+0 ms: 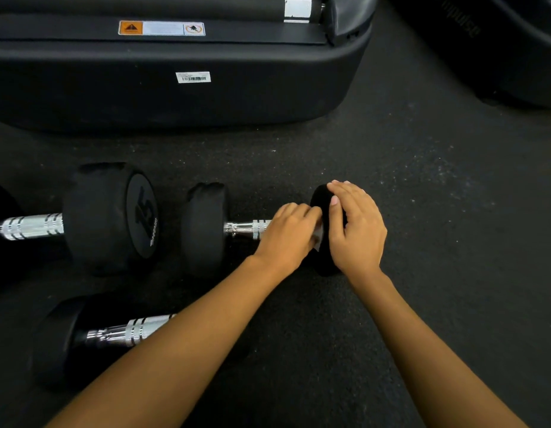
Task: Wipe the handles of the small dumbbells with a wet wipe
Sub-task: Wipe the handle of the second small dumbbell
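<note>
The small dumbbell (203,227) lies on its side on the floor (422,211), at the centre of the view, with its axis running left to right. Its chrome handle (246,228) is exposed next to the left head; the rest of the handle is covered.

The wet wipe (318,235) shows only as a small white patch at the right end of the handle, just beside the inner face of the right head (325,264).

The left grip (288,234) is curled over the handle, and its fingers pinch the wipe against the bar. The right grip (357,230) is closed round the right head: the fingers are draped over its top edge and the thumb is laid on its inner face. The two grips are nearly touching.

To the left, close to the small dumbbell's left head, lies a larger dumbbell (110,217) marked "15" on its end face. A third dumbbell (61,341) lies nearer the person at lower left, its right part hidden behind the left forearm.

Beyond the dumbbells stands a black machine base (175,100) carrying a barcode label (193,77) and an orange-and-white warning label (161,28). Another black unit (499,50) occupies the upper right corner.
</note>
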`<state>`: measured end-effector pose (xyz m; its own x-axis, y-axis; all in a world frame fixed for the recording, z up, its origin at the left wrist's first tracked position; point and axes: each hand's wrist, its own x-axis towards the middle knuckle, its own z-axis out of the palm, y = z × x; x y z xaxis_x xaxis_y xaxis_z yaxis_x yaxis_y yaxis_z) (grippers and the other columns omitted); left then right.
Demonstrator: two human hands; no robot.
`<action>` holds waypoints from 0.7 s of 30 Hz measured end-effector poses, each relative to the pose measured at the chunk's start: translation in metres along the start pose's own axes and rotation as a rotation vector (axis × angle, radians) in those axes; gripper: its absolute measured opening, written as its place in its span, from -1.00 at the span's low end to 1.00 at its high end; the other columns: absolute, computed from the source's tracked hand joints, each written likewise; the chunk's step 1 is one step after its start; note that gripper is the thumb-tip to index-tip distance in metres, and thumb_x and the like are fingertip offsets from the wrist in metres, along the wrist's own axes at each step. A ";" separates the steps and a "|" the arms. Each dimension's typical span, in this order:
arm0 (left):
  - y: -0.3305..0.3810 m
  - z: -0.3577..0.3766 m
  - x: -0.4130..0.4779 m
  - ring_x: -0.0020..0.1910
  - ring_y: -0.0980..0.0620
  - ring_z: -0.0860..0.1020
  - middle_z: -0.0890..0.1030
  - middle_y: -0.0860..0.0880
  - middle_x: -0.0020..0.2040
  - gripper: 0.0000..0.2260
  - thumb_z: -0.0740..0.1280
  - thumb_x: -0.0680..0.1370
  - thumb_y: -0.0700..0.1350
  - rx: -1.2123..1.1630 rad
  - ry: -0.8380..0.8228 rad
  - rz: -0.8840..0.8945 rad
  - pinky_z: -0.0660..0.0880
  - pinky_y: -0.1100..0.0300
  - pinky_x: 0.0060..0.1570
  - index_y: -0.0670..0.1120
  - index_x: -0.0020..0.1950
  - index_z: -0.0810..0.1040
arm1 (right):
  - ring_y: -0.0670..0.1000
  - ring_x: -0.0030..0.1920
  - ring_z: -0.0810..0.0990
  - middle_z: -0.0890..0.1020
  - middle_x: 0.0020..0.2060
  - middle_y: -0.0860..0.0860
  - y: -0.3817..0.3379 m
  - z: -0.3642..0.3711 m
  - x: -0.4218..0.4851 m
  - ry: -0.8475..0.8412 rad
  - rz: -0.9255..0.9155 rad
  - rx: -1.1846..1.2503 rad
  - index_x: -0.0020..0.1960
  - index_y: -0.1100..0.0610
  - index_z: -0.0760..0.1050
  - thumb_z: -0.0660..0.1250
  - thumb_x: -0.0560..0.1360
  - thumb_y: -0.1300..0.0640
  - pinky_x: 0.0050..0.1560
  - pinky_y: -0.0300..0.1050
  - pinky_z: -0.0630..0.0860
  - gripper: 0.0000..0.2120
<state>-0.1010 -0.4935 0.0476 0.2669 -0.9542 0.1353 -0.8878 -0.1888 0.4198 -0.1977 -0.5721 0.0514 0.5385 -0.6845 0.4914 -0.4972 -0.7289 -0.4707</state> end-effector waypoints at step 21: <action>-0.012 -0.005 0.008 0.13 0.02 0.50 0.60 -0.03 0.04 -0.78 0.18 0.60 -0.02 -0.125 -0.160 -0.130 0.03 0.10 0.42 -0.07 0.18 0.47 | 0.01 0.28 0.48 0.61 0.16 0.03 -0.001 -0.002 -0.002 0.010 -0.004 0.011 0.20 0.18 0.55 0.07 0.57 0.09 0.33 0.01 0.37 -0.64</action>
<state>-0.0860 -0.4980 0.0480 0.3042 -0.9503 -0.0665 -0.7939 -0.2915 0.5336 -0.1992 -0.5706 0.0520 0.5338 -0.6816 0.5004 -0.4872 -0.7316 -0.4768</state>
